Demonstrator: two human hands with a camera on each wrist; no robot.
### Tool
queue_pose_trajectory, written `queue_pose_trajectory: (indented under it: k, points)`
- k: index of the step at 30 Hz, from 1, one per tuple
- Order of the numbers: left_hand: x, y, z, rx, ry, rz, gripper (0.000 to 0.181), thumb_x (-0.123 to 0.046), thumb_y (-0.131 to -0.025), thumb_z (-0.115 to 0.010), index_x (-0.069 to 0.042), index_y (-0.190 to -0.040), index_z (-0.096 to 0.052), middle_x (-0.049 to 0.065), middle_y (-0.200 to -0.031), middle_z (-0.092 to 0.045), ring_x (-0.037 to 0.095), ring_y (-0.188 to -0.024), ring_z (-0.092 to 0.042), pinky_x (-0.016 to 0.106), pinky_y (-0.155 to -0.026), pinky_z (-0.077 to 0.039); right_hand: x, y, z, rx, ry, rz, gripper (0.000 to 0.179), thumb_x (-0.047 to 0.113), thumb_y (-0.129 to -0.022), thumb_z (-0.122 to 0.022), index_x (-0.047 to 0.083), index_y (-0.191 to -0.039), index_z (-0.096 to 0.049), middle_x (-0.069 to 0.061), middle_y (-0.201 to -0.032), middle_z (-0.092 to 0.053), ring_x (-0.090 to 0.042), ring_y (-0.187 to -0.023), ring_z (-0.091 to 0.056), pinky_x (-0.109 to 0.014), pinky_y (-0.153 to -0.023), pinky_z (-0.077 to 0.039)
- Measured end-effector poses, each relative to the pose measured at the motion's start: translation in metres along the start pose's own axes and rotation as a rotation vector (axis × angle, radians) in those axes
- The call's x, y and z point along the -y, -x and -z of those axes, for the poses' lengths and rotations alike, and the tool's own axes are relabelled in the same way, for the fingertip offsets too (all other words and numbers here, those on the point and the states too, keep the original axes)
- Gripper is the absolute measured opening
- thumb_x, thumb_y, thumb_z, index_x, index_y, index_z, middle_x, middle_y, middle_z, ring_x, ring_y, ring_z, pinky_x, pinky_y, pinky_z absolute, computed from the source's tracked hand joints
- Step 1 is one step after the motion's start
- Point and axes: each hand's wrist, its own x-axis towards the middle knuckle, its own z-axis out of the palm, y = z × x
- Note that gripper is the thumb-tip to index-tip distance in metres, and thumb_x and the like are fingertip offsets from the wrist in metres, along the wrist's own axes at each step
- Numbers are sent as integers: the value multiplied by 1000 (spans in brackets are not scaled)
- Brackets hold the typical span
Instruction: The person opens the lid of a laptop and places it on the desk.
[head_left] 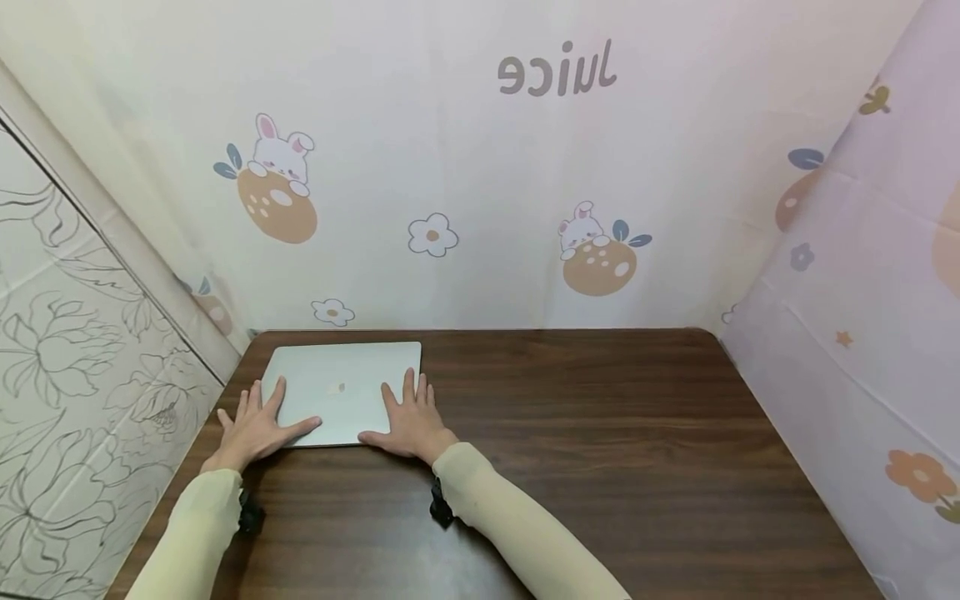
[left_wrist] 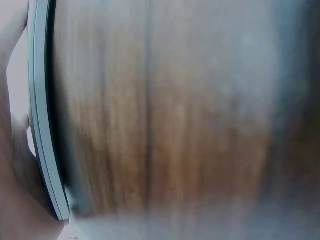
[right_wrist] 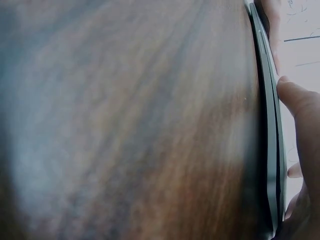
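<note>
A closed silver laptop (head_left: 352,367) lies flat at the far left of the table, its lid with a small logo facing up. Spread across its left edge and near corner is my left hand (head_left: 258,429), thumb on the lid. My right hand (head_left: 412,421) lies over the near right corner, fingers spread and straight along the right side. In the left wrist view the laptop's thin edge (left_wrist: 41,110) runs beside my hand. The right wrist view shows the same edge (right_wrist: 270,125) low over the wood, with my thumb (right_wrist: 295,95) against the lid.
The dark brown wooden table (head_left: 600,450) extends to the right and toward me. Behind it hangs a printed curtain (head_left: 495,167) with rabbits and flowers; another patterned curtain (head_left: 862,375) borders the right side. A floral panel (head_left: 82,400) stands close along the left.
</note>
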Motion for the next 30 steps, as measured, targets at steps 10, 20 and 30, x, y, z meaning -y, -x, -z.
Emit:
queue_pose_trajectory:
  k: [10,20,30]
  points:
    - [-8,1,-3,8,18,-1,123,-80,-84,-59,-7,-166,-4,41,-164,12,67,-148,4,86,-106,11,-4,3,-3,-17,-6,-19,103,86,-89,-43,21,-166,-22,-28,-171,0,-52,-156,-3,-55,-128,-13]
    - [-23,6,-7,-3,16,-2,124,-80,-83,-61,-5,-166,-7,42,-164,8,68,-147,1,85,-109,5,-9,11,-2,-29,-77,-48,103,84,-88,-47,20,-165,-25,-28,-171,0,-53,-156,-1,-58,-128,-13]
    - [-29,9,-12,-13,32,-14,124,-80,-83,-61,-5,-166,-7,41,-164,8,68,-147,4,84,-109,5,-13,18,4,-13,-78,-53,102,82,-89,-50,21,-166,-24,-27,-171,2,-53,-156,0,-57,-128,-13]
